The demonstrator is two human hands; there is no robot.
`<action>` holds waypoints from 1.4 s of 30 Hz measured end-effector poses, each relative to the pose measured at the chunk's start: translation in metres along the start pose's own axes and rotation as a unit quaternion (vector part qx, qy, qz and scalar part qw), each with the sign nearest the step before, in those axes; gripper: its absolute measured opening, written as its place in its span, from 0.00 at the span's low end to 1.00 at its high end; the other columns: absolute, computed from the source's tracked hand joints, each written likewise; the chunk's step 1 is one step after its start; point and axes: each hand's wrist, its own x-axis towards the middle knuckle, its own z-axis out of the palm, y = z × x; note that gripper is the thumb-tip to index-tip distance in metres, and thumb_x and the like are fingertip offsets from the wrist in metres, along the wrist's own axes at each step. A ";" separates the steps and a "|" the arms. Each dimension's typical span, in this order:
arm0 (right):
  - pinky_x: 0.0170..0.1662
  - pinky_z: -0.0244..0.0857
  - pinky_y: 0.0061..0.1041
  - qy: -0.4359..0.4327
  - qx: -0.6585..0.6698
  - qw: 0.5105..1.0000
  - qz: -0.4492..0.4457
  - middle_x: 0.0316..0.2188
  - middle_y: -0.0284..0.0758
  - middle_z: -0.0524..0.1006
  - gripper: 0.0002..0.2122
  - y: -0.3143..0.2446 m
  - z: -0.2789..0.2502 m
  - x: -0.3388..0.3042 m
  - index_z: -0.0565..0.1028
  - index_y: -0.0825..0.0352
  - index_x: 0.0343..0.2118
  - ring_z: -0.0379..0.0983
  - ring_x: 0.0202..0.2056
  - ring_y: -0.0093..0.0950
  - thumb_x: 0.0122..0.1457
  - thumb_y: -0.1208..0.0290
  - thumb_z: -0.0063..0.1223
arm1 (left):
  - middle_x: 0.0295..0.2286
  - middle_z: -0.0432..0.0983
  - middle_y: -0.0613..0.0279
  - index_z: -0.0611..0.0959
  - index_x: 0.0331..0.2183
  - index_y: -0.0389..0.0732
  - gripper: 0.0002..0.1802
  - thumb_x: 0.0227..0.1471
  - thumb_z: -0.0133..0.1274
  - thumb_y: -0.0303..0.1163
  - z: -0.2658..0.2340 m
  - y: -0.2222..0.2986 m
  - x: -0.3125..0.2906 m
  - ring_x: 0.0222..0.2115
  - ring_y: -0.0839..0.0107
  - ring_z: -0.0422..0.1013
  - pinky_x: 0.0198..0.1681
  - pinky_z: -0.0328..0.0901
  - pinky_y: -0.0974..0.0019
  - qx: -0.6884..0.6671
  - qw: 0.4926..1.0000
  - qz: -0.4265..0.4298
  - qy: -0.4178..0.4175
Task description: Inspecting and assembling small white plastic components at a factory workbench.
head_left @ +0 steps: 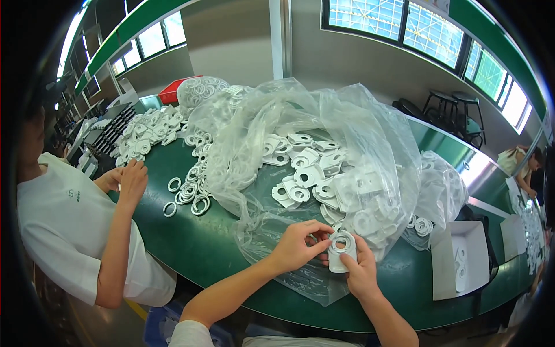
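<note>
Green worktop [225, 248] curves across the room. Near its front edge, the right hand [363, 270] pinches a white part [336, 262], thumb in front, fingers at its right side. The left hand [298, 246] has its fingers bent at the part's upper left; I can't tell if they pinch it. Just past them, more white pieces [303, 173] fill a big clear bag [376, 118]. Windows [370, 17] are far behind.
</note>
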 end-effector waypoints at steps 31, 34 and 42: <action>0.28 0.73 0.22 0.019 -0.123 0.991 -0.054 0.29 0.37 0.76 0.12 0.003 -0.001 -0.002 0.72 0.72 0.39 0.76 0.27 0.24 0.65 0.69 0.39 | 0.28 0.74 0.60 0.80 0.37 0.35 0.11 0.48 0.55 0.21 0.012 0.015 -0.007 0.28 0.72 0.71 0.32 0.66 0.71 0.037 0.992 0.113 0.032; 0.28 0.72 0.21 0.006 -0.155 0.986 -0.054 0.29 0.36 0.76 0.11 0.003 0.003 -0.005 0.73 0.73 0.37 0.75 0.26 0.23 0.65 0.71 0.39 | 0.27 0.75 0.60 0.81 0.35 0.35 0.08 0.48 0.55 0.21 0.009 0.007 -0.007 0.28 0.72 0.72 0.31 0.65 0.71 0.037 0.992 0.122 0.012; 0.26 0.65 0.18 0.030 -0.212 0.975 -0.057 0.25 0.33 0.76 0.11 0.001 0.005 -0.006 0.73 0.74 0.36 0.72 0.23 0.18 0.65 0.71 0.40 | 0.28 0.74 0.58 0.79 0.32 0.35 0.07 0.47 0.57 0.22 0.020 0.005 -0.011 0.27 0.69 0.72 0.32 0.66 0.70 0.071 0.991 0.101 0.050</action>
